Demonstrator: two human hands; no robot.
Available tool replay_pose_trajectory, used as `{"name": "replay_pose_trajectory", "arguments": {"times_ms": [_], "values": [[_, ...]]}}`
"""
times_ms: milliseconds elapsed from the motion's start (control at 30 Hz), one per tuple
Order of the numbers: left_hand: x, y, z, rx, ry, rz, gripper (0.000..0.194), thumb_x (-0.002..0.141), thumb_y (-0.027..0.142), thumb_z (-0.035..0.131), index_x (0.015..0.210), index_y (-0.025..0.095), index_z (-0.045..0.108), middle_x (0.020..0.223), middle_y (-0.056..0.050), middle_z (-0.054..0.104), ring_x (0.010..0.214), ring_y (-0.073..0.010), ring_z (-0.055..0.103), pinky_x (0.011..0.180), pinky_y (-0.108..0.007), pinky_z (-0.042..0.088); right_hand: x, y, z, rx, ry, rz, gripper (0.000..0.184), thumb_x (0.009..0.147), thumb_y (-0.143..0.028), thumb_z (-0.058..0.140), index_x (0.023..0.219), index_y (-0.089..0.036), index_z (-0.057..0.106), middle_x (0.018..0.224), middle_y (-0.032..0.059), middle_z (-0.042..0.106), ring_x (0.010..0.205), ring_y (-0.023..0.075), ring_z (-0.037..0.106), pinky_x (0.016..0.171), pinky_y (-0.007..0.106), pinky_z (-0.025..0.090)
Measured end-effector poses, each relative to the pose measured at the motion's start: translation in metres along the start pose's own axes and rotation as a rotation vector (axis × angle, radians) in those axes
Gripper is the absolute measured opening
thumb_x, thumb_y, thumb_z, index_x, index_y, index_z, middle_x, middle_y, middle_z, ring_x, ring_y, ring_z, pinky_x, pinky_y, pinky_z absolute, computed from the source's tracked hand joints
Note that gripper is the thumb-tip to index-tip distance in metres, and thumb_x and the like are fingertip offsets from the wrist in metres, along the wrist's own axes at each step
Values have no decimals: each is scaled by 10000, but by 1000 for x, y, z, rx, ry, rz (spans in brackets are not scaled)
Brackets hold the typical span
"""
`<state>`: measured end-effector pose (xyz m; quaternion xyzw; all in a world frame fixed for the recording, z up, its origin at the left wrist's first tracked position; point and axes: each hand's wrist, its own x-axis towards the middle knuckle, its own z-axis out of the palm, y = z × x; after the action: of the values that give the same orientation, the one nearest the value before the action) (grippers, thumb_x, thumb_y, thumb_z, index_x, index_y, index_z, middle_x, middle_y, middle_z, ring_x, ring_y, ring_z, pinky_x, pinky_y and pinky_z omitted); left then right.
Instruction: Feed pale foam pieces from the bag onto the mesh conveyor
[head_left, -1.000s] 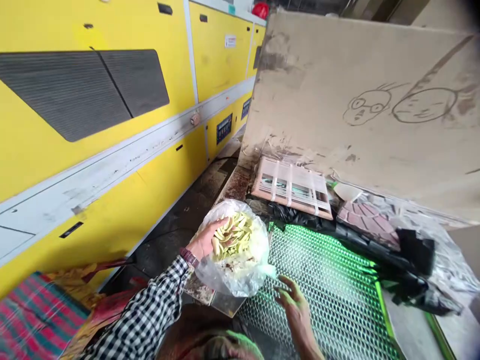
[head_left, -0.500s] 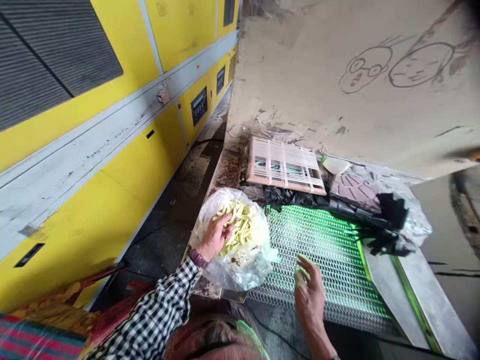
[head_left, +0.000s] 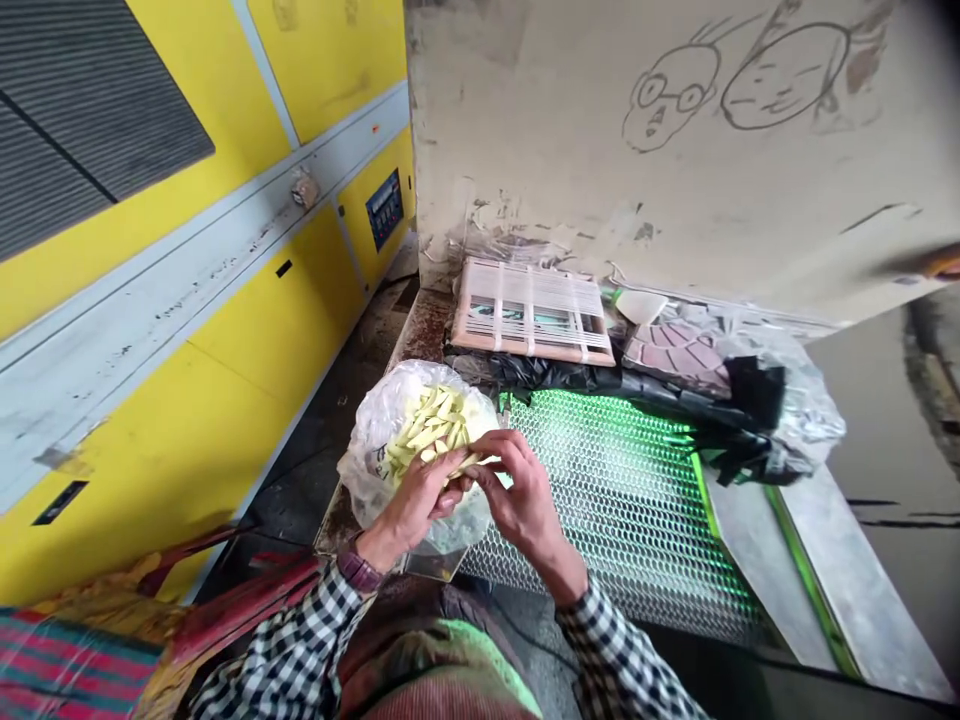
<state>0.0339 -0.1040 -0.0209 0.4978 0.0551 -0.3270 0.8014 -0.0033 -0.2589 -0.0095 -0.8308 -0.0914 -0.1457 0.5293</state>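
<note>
A clear plastic bag (head_left: 369, 425) stands open, full of pale yellow, crescent-like pieces (head_left: 429, 422). Over its near side, my left hand (head_left: 421, 497) is closed around a few of these pieces, whose pale tips show above the fingers. My right hand (head_left: 525, 497) meets it from the right, with thumb and forefinger pinched at the edge of the held pieces. Whether the right fingers grip a single piece is partly hidden. Just right of the bag runs a metal mesh conveyor belt (head_left: 600, 490), lit green at its far end.
Beyond the belt lie a strapped wooden frame (head_left: 534, 312), a pinkish patterned piece (head_left: 679, 358) and black plastic sheeting (head_left: 570, 378). A cardboard panel (head_left: 555, 130) with drawn faces rises behind them. Yellow machine cabinets (head_left: 247, 390) line the left, and metal rails (head_left: 847, 590) the right.
My left hand has lifted off the pile with pieces in it and turned toward the right. My right hand has come left from over the belt to meet it. The view has shifted right.
</note>
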Motion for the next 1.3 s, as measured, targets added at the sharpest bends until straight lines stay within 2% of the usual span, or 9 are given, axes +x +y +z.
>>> {"name": "replay_pose_trajectory", "arguments": {"times_ms": [67,200,333,600,767,933,1067,1200,1300], "values": [[-5,-11,14,-6,63,23,348,850,519,716,934,192,629,685,39,543,463,-46,313,419,-185,168,-18,7,-14,104,39,128,105,967,-340,682,990,-238,677,988,42,630,903,181,623,724,296,594],[-10,-34,46,63,69,74,332,893,507,669,899,184,595,781,15,609,477,-40,350,404,-166,223,-58,24,-37,585,214,602,302,848,-457,800,870,-214,622,808,-14,595,695,139,590,576,257,574],[-8,-65,79,208,70,11,368,854,533,707,899,208,540,707,54,559,445,-41,357,384,-158,255,-90,36,-54,906,290,856,395,727,-441,895,863,-219,598,819,-21,638,757,147,631,612,244,572],[5,-124,107,289,30,-66,396,793,504,777,927,181,591,707,40,581,467,-45,386,389,-154,253,-135,60,-88,768,263,856,394,751,-469,859,825,-204,577,869,37,710,834,183,668,693,279,551],[15,-144,114,364,118,-55,370,800,509,709,824,149,629,735,5,609,476,-51,403,394,-166,249,-146,107,-112,28,253,782,445,909,-656,578,832,-219,546,799,34,646,693,184,606,588,289,457],[15,-154,123,393,116,-60,381,810,525,689,813,146,650,734,-3,626,472,-55,398,399,-177,228,-141,140,-143,-323,211,675,320,942,-491,569,811,-202,612,846,43,604,649,150,460,577,274,281],[10,-154,135,384,100,-33,366,829,517,681,837,151,665,743,1,620,471,-53,392,404,-182,228,-148,125,-147,-242,170,573,318,980,-464,511,1059,-196,663,1097,94,640,817,187,569,650,285,398],[9,-154,145,375,90,-19,391,813,550,697,818,165,627,718,12,593,464,-59,394,404,-186,241,-164,110,-133,110,-39,575,428,1009,-587,450,1035,-206,643,912,56,687,744,184,610,655,285,481],[-10,-147,135,438,120,-59,457,818,628,684,862,177,622,713,21,601,443,-57,359,394,-186,215,-164,120,-131,-68,22,670,464,1007,-625,430,964,-217,646,795,32,667,663,179,580,587,271,414]]}}
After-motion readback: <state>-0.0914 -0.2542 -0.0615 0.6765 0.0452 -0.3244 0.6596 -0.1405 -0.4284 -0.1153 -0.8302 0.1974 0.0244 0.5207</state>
